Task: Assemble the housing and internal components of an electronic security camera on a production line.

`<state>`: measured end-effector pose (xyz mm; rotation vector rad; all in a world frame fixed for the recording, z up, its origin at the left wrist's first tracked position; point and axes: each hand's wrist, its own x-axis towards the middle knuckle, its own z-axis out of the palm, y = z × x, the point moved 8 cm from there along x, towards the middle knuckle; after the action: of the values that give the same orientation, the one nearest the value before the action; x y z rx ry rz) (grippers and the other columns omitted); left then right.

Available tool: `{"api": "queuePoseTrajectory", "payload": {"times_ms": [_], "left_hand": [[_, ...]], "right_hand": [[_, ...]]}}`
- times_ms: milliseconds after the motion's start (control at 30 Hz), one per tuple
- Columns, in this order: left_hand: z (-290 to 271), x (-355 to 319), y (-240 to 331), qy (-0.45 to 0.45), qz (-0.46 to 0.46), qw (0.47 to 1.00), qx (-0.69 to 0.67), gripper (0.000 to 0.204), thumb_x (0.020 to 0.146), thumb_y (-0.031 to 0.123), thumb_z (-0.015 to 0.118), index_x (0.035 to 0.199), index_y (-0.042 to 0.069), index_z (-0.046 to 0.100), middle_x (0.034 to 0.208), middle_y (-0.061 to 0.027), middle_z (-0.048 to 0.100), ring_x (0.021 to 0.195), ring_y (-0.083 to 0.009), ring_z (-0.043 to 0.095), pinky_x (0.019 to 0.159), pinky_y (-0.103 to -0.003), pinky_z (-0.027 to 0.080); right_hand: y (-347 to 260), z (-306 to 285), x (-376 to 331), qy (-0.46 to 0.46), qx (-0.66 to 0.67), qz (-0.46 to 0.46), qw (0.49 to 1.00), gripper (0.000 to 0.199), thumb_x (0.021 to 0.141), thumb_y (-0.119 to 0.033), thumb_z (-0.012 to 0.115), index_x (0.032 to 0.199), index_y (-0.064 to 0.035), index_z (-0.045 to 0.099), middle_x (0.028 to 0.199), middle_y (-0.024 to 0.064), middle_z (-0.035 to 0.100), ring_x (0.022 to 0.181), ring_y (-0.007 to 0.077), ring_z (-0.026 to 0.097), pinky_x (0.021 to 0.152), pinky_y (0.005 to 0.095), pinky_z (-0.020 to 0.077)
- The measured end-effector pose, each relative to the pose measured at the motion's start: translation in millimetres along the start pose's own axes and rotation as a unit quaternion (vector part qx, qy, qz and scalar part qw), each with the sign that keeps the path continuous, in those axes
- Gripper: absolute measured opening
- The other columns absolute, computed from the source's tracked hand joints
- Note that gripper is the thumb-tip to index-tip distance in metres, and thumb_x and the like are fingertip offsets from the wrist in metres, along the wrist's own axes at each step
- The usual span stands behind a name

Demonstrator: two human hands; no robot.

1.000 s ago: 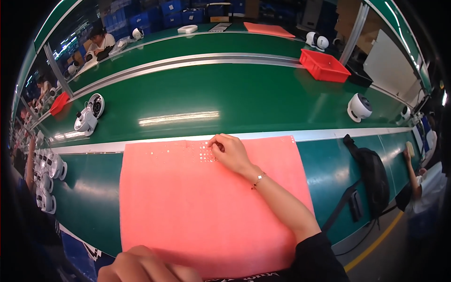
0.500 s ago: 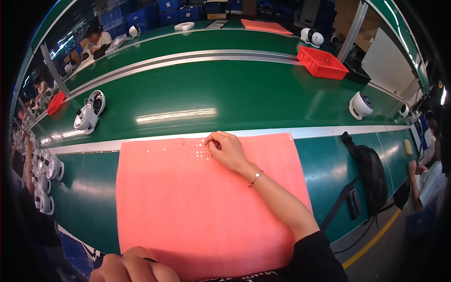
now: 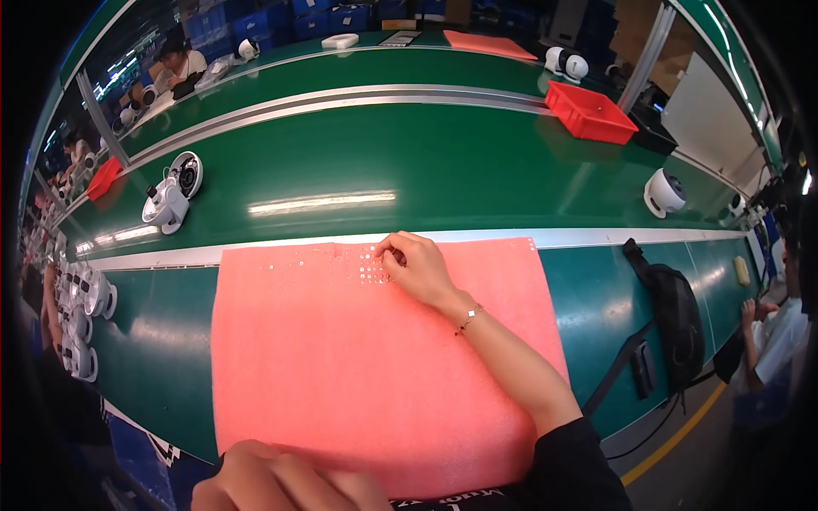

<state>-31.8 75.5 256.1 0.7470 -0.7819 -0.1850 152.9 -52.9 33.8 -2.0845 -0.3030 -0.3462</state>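
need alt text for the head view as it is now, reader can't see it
A right hand, fingers curled, reaches small shiny pieces grouped near the far edge of a pink sheet; the left hand is at the near edge. Around them are a green bench, a black bag, a red bin and white devices.

Green worktops (image 3: 469, 170) with metal rails (image 3: 341, 100) reflect a streak of light (image 3: 324, 203); blue bins (image 3: 349, 19) stand behind; a yellow line (image 3: 682, 432) crosses grey floor (image 3: 709, 436)

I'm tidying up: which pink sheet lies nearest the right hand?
The front sheet, directly beneath the right hand, bearing small shiny pieces; the other sheet lies far back.
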Motion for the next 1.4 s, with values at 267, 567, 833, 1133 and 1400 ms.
{"api": "queuePoseTrajectory", "payload": {"times_ms": [267, 567, 833, 1133, 1400], "left_hand": [[-9, -11, 8, -0.079, 0.061, 0.995, -0.03, 0.018, 0.08, 0.0, 0.068, 0.074, 0.016, 0.06, 0.081, -0.0023, 0.07, 0.069, -0.0104, 0.066, 0.059, -0.019, 0.032], [-16, -12, 10, -0.129, 0.204, 0.965, -0.104, 0.02, 0.075, -0.005, 0.068, 0.076, 0.014, 0.061, 0.084, -0.0035, 0.07, 0.072, -0.0124, 0.067, 0.073, -0.023, 0.038], [-45, -5, -37, 0.071, -0.027, 0.997, 0.013, 0.024, 0.079, 0.009, 0.067, 0.095, 0.013, 0.05, 0.086, -0.0024, 0.054, 0.075, -0.0137, 0.053, 0.068, -0.028, 0.041], [-78, -18, -107, 0.154, -0.208, 0.962, -0.083, 0.024, 0.093, 0.007, 0.054, 0.115, 0.003, 0.045, 0.103, -0.0044, 0.055, 0.089, -0.0084, 0.053, 0.075, -0.024, 0.044], [-83, -23, -103, 0.153, -0.202, 0.967, -0.008, 0.022, 0.091, 0.007, 0.057, 0.111, 0.002, 0.047, 0.103, -0.005, 0.055, 0.091, -0.0087, 0.053, 0.076, -0.024, 0.046]], "right_hand": [[0, 0, -1, -0.002, -0.001, -0.004, 1.0, 0.012, 0.085, -0.007, 0.053, 0.085, -0.0008, 0.063, 0.074, 0.0076, 0.059, 0.065, 0.0159, 0.058, 0.061, 0.029, 0.0474], [5, 2, -1, 0.003, 0.007, -0.002, 1.0, 0.012, 0.083, -0.012, 0.054, 0.082, -0.0035, 0.062, 0.075, 0.0067, 0.06, 0.067, 0.0193, 0.06, 0.059, 0.0331, 0.0472], [-3, 0, 0, -0.001, -0.004, -0.001, 1.0, 0.012, 0.084, -0.008, 0.053, 0.085, -0.0013, 0.063, 0.075, 0.008, 0.06, 0.065, 0.0165, 0.059, 0.061, 0.0301, 0.048], [-4, -2, -1, 0.002, 0.019, -0.011, 1.0, 0.01, 0.082, -0.004, 0.054, 0.086, 0.0001, 0.063, 0.074, 0.0085, 0.058, 0.061, 0.0152, 0.058, 0.057, 0.0287, 0.0468], [-5, -1, 0, -0.009, 0.014, -0.004, 1.0, 0.01, 0.083, -0.003, 0.054, 0.087, 0.0006, 0.063, 0.076, 0.0089, 0.058, 0.063, 0.015, 0.058, 0.058, 0.0289, 0.0468]]}}
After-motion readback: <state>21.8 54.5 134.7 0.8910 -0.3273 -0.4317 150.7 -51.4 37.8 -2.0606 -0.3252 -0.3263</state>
